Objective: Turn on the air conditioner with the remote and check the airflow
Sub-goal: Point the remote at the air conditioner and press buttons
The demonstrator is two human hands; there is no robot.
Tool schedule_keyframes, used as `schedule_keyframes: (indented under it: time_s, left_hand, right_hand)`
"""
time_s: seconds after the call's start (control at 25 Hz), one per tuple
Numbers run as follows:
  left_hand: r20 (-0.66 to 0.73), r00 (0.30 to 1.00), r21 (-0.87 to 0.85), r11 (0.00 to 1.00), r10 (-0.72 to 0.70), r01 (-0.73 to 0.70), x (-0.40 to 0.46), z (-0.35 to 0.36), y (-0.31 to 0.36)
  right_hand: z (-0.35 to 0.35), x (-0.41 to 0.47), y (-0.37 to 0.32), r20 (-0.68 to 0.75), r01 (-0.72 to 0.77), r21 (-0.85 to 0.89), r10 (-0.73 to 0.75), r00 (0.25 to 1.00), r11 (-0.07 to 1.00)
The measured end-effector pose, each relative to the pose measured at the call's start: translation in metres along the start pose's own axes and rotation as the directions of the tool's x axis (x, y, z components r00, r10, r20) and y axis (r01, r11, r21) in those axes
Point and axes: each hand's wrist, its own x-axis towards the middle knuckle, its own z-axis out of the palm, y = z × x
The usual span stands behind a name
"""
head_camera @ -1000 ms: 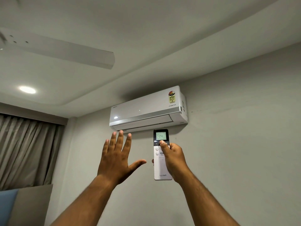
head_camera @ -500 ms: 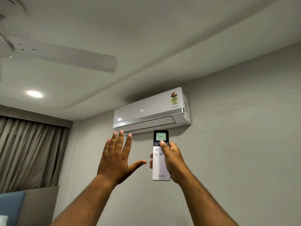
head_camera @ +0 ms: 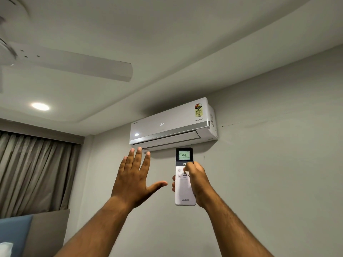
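Note:
A white wall-mounted air conditioner (head_camera: 172, 125) hangs high on the grey wall, its front panel lit with "24". My right hand (head_camera: 196, 182) holds a white remote (head_camera: 184, 193) upright just below the unit, thumb resting near the power button under its lit screen, which reads 24. My left hand (head_camera: 132, 179) is raised with fingers spread, palm toward the unit, fingertips just under its left lower edge. The louver at the bottom of the unit looks barely parted.
A white ceiling fan blade (head_camera: 74, 65) reaches in from the upper left. A round ceiling light (head_camera: 40, 106) glows beside it. Grey curtains (head_camera: 35, 173) hang at the left, above a grey and blue headboard or cushion (head_camera: 37, 232).
The "24" reading has lit up on the air conditioner's front panel. The view has shifted slightly, so the unit sits a bit further right and lower. Both hands have hardly moved.

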Motion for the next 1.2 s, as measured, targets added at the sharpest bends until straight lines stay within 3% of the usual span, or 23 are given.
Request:
schedule_keyframes:
  time_s: [1.2]
  left_hand:
    - [0.034,0.998,-0.035,0.998,-0.047,0.048,-0.007,0.011,-0.007]
  right_hand:
    - [0.004,0.007,0.024,-0.037,0.009,-0.041,-0.011,0.999,0.999]
